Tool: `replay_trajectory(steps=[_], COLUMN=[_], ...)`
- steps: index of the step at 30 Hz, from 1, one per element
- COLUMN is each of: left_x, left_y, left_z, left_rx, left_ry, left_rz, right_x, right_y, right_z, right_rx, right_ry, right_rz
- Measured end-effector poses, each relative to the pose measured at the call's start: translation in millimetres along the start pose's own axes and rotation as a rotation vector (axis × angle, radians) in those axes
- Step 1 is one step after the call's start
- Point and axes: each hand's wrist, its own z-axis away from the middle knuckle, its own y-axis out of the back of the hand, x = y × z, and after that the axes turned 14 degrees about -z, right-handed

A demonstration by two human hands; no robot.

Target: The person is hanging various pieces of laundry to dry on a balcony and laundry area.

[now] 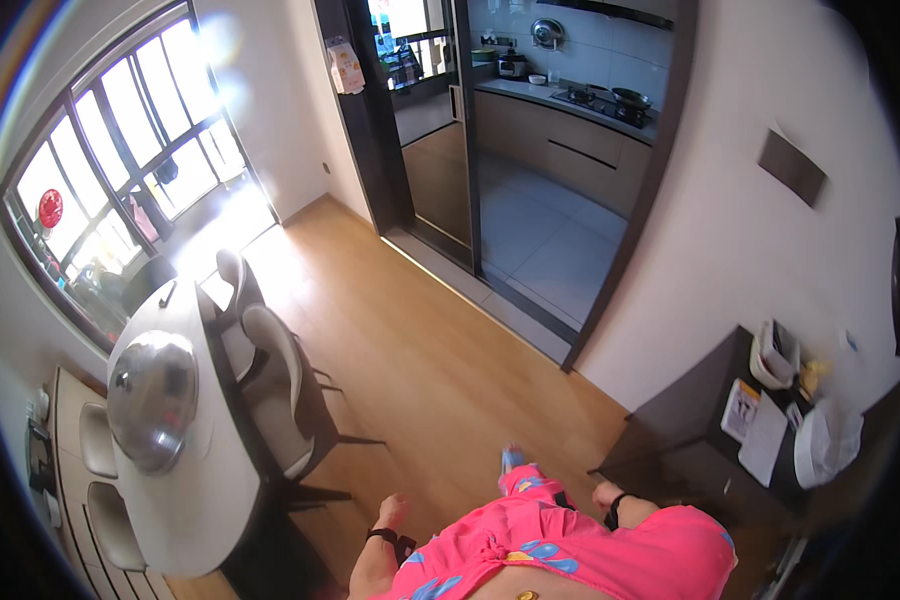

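My left hand (394,511) hangs low beside my pink clothing (547,525), with a dark band on the wrist. The nearest thing to it is a beige dining chair (277,405), which it does not touch. My right hand (607,496) is on the other side, also with a dark band at the wrist, near a dark cabinet (660,435). No object shows in either hand, and the fingers are too small to make out clearly. One foot in a blue slipper (512,455) is forward on the wooden floor (412,390).
To the left stands an oval dining table (217,517) bearing a large shiny metal dome cover (154,405), with chairs on both sides. Ahead, a sliding glass door (436,172) stands partly open to a kitchen with a gas stove (607,103). The cabinet holds a white basket (775,356) and papers (762,442).
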Motion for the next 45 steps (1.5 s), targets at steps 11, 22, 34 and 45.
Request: replay_trajectory(steps=[11, 22, 34, 45], left_x=[56, 81, 156, 3], left_y=[110, 261, 808, 1057], left_z=[-264, -472, -935, -984], left_rx=[-0.126, -0.292, 0.809, 0.927], left_ry=[-0.060, 0.488, 0.004, 0.478], left_rz=[-0.094, 0.041, 0.626, 0.404], right_x=[-444, -1069, -1395, -1961], right_y=[226, 229, 237, -56], right_z=[-323, -384, -556, -567], right_rx=[0.282, -0.070, 0.091, -0.541], right_ry=[0.393, 1.112, 0.954, 1.681], right_rz=[0.208, 0.155, 0.363, 0.607])
